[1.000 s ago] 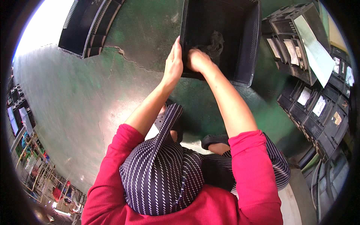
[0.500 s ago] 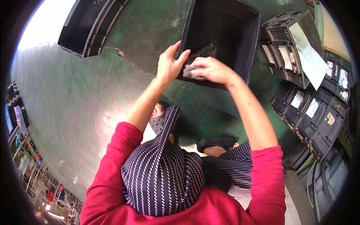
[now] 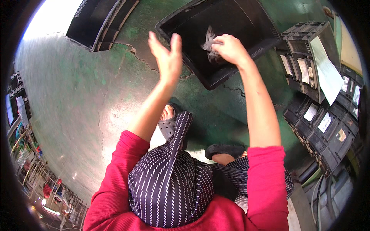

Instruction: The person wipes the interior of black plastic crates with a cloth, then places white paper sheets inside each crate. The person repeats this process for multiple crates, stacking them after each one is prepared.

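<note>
A black plastic crate (image 3: pixel 181 24) lies on the green floor in front of me, turned at an angle with one corner toward me. Inside it, my right hand (image 3: pixel 231 49) grips a crumpled grey rag (image 3: pixel 210 45) close to the crate's bottom. My left hand (image 3: pixel 168 57) is raised just off the crate's left side, touching nothing. Its fingers are stretched out and the thumb stands apart, slightly blurred.
Another black crate (image 3: pixel 94 25) lies on the cracked green floor (image 3: pixel 73 104) at the far left. Stacked black crates (image 3: pixel 308 73) with paper labels stand at the right, a pale sheet (image 3: pixel 327 71) leaning on them. Racks (image 3: pixel 46 192) show at the lower left.
The crate has turned, its near corner now pointing toward me. My left hand has let go of its edge and opened. My right hand has moved the rag farther away, up and rightward.
</note>
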Motion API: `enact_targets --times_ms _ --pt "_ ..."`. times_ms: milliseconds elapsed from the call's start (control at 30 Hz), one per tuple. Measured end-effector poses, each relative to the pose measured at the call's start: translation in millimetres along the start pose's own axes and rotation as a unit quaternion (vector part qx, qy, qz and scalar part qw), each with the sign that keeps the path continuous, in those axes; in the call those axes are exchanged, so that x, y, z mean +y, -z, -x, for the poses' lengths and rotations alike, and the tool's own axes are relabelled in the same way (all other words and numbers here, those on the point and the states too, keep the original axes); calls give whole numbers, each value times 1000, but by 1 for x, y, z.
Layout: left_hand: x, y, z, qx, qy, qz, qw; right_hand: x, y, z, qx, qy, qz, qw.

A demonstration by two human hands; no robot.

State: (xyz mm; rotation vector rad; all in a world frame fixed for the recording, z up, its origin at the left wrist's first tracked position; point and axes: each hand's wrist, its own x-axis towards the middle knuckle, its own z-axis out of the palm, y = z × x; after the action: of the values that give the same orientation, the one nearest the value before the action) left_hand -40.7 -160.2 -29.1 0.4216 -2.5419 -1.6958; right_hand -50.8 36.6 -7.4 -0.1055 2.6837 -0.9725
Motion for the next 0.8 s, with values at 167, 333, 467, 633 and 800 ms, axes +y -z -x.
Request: enact_targets --times_ms 167,333,467,633,800 --pt "-18 -39 24 65 11 103 993 -33 -65 -1 -356 -105 235 898" --pt "-11 -51 28 108 4 46 993 -7 -64 17 -326 -92 198 920" --pt "-8 -45 27 111 11 50 993 -15 -40 40 -254 33 154 954" --pt "-27 -30 20 137 -29 -100 985 -74 92 84 -280 54 10 958" --pt "32 5 -63 -74 -120 -203 969 -97 242 223 -68 -35 -160 984"
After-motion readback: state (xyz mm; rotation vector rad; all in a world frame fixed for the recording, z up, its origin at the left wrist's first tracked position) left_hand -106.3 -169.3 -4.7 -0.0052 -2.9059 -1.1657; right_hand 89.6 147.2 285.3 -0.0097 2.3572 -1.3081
